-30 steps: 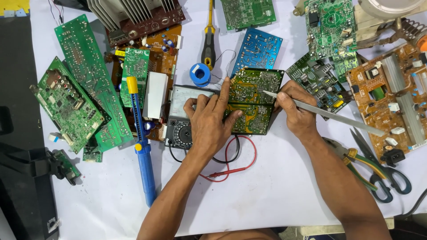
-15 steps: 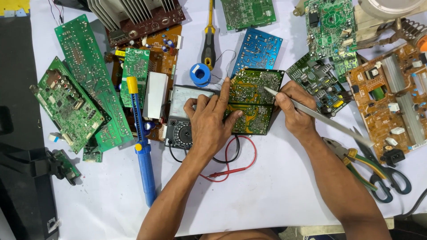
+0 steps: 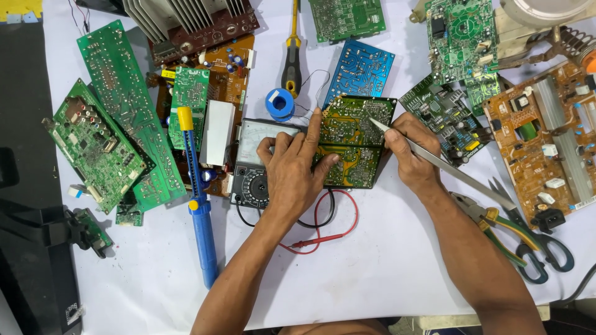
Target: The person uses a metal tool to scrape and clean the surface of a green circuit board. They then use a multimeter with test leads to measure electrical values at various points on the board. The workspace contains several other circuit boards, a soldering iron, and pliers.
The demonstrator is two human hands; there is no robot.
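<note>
A green circuit board lies solder side up in the middle of the white table. My left hand presses flat on its left part and on the analog multimeter beneath. My right hand grips long metal tweezers, whose tip touches the board's upper right area. The red and black probe leads curl on the table below the board.
Many circuit boards surround the spot: green ones at left, a blue one behind, brown ones at right. A blue desoldering pump, a solder spool, a screwdriver, pliers and scissors lie about.
The tweezers' tip has shifted slightly across the green board. My left hand stays pressed in place.
</note>
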